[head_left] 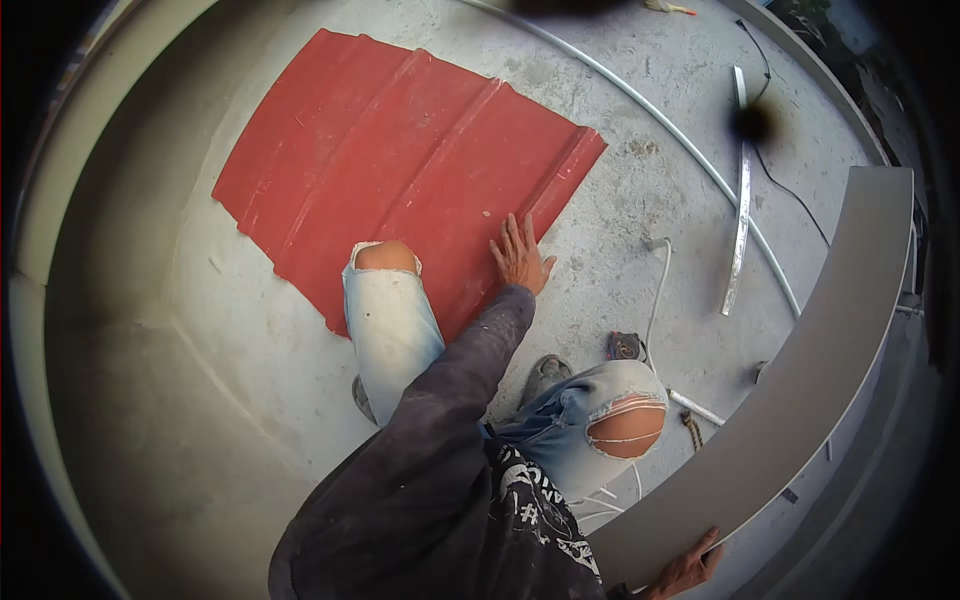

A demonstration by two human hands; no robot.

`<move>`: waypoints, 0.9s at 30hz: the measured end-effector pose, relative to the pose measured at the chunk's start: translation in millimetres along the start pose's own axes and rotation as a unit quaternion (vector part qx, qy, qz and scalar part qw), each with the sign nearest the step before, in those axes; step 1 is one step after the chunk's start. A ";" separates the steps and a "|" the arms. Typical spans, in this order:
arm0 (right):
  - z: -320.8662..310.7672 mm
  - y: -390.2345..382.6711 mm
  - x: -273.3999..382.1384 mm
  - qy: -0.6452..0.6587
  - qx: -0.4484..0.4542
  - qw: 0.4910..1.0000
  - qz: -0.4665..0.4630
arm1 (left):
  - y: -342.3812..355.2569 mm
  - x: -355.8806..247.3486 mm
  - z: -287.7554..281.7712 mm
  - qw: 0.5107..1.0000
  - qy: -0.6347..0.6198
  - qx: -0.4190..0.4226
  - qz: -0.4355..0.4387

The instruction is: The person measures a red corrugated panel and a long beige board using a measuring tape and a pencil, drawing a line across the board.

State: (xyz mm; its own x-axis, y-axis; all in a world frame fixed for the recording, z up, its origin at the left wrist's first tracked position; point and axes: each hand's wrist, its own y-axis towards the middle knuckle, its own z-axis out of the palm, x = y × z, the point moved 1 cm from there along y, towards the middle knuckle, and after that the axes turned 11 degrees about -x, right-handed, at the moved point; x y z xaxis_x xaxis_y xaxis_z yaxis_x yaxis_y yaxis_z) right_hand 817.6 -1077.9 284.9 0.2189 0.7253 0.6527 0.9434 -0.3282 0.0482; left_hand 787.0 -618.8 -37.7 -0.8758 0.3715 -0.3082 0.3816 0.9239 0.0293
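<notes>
A red ribbed metal roofing sheet (360,140) lies on the concrete in front of me, its edges cut unevenly. My left hand (522,258) rests flat on the sheet's near right edge, fingers spread and gripping nothing. At the lower right, my right hand (688,568) has its fingers curled at the outer edge of a long grey panel (800,370). That panel extends from beside my body up to the far right and looks bent in this view. Part of the right hand is cut off by the lower edge of the picture.
A white flexible pipe (640,98) curves across the floor, crossing a shiny metal strip (741,200). Between my right knee and the sheet sits a tape measure (626,347). A thin white cable (656,310) and a black cord (795,195) lie nearby. Low walls (33,380) border the floor.
</notes>
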 end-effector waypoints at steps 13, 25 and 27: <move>149.1 25.5 138.1 0.069 0.314 0.893 -0.314 | -39.7 91.2 7.1 0.975 0.032 -0.176 0.133; 274.3 -33.8 181.8 0.041 0.502 0.764 -0.404 | -139.6 162.2 -58.8 0.987 -0.049 -0.085 0.125; 295.6 -47.7 189.3 0.055 0.518 0.744 -0.418 | -129.9 118.2 -61.0 0.827 -0.543 -0.076 -0.128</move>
State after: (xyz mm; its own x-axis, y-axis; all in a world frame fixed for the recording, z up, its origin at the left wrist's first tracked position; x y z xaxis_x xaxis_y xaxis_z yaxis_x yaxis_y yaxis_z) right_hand 887.8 -746.1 182.6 -0.5210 0.3412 0.7824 0.4359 0.8944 -0.0997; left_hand 615.9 -689.3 -19.9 -0.1095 -0.0631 -0.9920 0.1120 0.9908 -0.0754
